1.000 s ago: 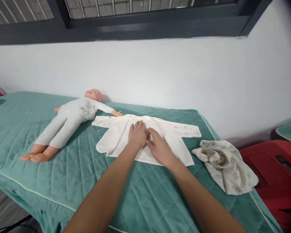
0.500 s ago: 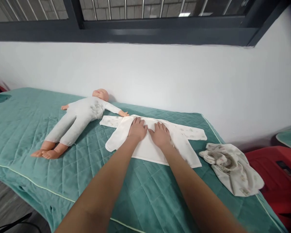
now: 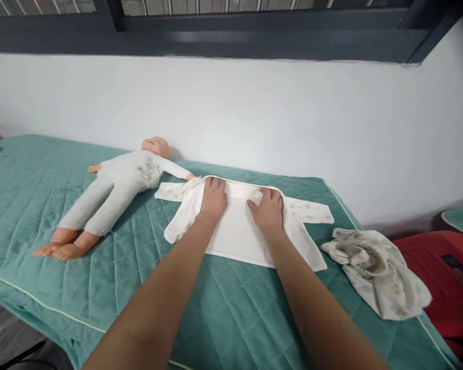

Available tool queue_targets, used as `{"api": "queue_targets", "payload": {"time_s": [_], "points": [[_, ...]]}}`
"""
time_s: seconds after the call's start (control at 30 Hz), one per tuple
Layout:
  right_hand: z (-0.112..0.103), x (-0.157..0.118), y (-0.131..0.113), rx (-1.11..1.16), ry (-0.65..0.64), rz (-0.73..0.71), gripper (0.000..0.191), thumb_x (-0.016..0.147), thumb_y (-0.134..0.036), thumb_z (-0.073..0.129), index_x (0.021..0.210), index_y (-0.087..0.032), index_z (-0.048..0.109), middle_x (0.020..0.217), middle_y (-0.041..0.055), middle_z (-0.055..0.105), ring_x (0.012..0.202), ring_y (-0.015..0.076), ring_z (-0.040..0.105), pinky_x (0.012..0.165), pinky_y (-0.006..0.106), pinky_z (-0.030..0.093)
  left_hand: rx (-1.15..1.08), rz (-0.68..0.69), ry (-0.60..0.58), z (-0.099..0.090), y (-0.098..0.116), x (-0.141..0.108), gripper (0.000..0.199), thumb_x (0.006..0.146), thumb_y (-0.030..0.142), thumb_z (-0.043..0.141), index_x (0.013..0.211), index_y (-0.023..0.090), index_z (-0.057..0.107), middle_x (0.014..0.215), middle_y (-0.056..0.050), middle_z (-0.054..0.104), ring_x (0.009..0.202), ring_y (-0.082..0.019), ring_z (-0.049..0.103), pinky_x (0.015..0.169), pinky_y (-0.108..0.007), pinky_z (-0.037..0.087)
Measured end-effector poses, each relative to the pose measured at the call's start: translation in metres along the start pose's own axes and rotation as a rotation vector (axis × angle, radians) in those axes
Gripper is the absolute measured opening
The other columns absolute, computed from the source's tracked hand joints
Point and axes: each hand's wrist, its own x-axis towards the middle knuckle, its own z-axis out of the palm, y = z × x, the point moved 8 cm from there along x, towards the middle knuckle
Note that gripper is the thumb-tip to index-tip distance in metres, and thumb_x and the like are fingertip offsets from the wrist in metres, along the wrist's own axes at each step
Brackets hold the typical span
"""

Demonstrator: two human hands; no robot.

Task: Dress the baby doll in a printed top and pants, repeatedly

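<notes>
A small white baby shirt (image 3: 239, 234) lies opened out on the green quilted cover, its printed sleeves stretched to both sides. My left hand (image 3: 215, 199) rests flat on the shirt's left part, fingers extended toward the neck edge. On the right part lies my right hand (image 3: 269, 209), thumb spread away from the other fingers. Some fingertips of both hands are partly hidden at the cloth's upper folds. Left of the shirt, a baby doll (image 3: 127, 177) in a pale bodysuit lies on its back, one hand by the left sleeve.
A crumpled printed baby garment (image 3: 386, 277) lies at the right edge of the green quilted cover (image 3: 231, 308). Beyond that edge stands a red plastic object (image 3: 447, 272). A white wall (image 3: 235, 113) and a dark window frame (image 3: 235, 38) run along the back.
My hands have moved farther apart, and the shirt's front panels now lie wider open, showing more plain white inside. The view has shifted slightly. The doll and crumpled garment lie as before.
</notes>
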Motion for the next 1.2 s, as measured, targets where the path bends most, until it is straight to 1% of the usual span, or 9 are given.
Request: {"api": "queue_targets", "payload": {"time_s": [0.07,0.17,0.3,0.5,0.67,0.83,0.97,1.07,1.2], "points": [[-0.001,0.000,0.002,0.013,-0.010,0.005,0.055,0.087,-0.038,0.056,0.136,-0.018,0.042,0.135,0.0164,0.043,0.124,0.0334,0.046,0.107,0.043,0.034,0.007,-0.005,0.014,0.000,-0.001,0.000,0.034,0.090,0.015,0.042,0.119,0.016,0.060,0.128,-0.013,0.055,0.129,-0.033,0.039,0.116,-0.048,0.029],[-0.002,-0.001,0.002,0.027,-0.032,-0.001,0.059,0.088,-0.040,0.054,0.141,-0.019,0.036,0.139,0.0160,0.040,0.119,0.0325,0.052,0.102,0.041,0.040,0.011,-0.054,0.039,0.000,-0.005,-0.001,0.040,0.093,0.026,0.046,0.131,0.016,0.054,0.137,-0.013,0.051,0.131,-0.034,0.039,0.118,-0.047,0.027],[-0.001,-0.001,0.002,0.022,-0.066,-0.003,0.065,0.088,-0.044,0.054,0.144,-0.021,0.032,0.145,0.0158,0.037,0.119,0.0334,0.054,0.101,0.042,0.042,0.003,-0.115,0.022,0.004,-0.010,-0.003,0.051,0.092,0.038,0.052,0.137,0.014,0.050,0.141,-0.015,0.046,0.133,-0.036,0.037,0.119,-0.047,0.026],[0.003,-0.001,0.003,0.003,-0.127,0.017,0.066,0.089,-0.049,0.052,0.146,-0.021,0.032,0.148,0.0158,0.036,0.120,0.0353,0.055,0.101,0.044,0.043,0.002,-0.162,-0.008,0.003,-0.014,-0.010,0.047,0.092,0.035,0.051,0.136,0.020,0.054,0.140,-0.015,0.045,0.138,-0.038,0.033,0.121,-0.051,0.023],[0.004,-0.005,-0.002,-0.031,-0.146,-0.005,0.063,0.093,-0.045,0.045,0.147,-0.016,0.030,0.148,0.0188,0.037,0.125,0.0361,0.052,0.102,0.044,0.042,0.021,-0.172,-0.042,0.000,-0.011,-0.017,0.054,0.094,0.031,0.044,0.147,0.019,0.045,0.148,-0.014,0.042,0.144,-0.037,0.027,0.122,-0.053,0.021],[0.007,-0.008,-0.009,-0.072,-0.137,-0.057,0.060,0.097,-0.041,0.040,0.147,-0.011,0.030,0.146,0.0223,0.041,0.128,0.0365,0.050,0.103,0.044,0.041,0.027,-0.181,-0.154,0.006,-0.007,-0.026,0.056,0.098,0.029,0.034,0.150,0.011,0.040,0.157,-0.017,0.035,0.148,-0.036,0.023,0.124,-0.051,0.018],[0.013,-0.012,-0.017,-0.162,-0.154,-0.120,0.056,0.100,-0.038,0.033,0.144,-0.005,0.037,0.145,0.0269,0.043,0.129,0.0363,0.050,0.105,0.044,0.039,0.027,-0.222,-0.270,0.017,-0.001,-0.039,0.061,0.100,0.033,0.024,0.151,0.000,0.036,0.161,-0.018,0.029,0.151,-0.031,0.020,0.125,-0.044,0.018],[0.019,-0.018,-0.024,-0.233,-0.180,-0.195,0.057,0.101,-0.037,0.027,0.142,0.001,0.041,0.147,0.0306,0.042,0.139,0.0361,0.041,0.110,0.044,0.035,0.045,-0.249,-0.274,0.016,0.005,-0.051,0.066,0.100,0.038,0.023,0.152,-0.001,0.031,0.164,-0.017,0.021,0.153,-0.028,0.014,0.125,-0.041,0.017],[0.022,-0.026,-0.026,-0.272,-0.223,-0.201,0.064,0.102,-0.040,0.023,0.148,0.002,0.036,0.154,0.0301,0.035,0.144,0.0359,0.036,0.115,0.044,0.030,0.065,-0.272,-0.298,0.010,0.011,-0.064,0.069,0.100,0.042,0.022,0.153,-0.001,0.029,0.164,-0.017,0.017,0.154,-0.028,0.012,0.125,-0.042,0.016]]}}
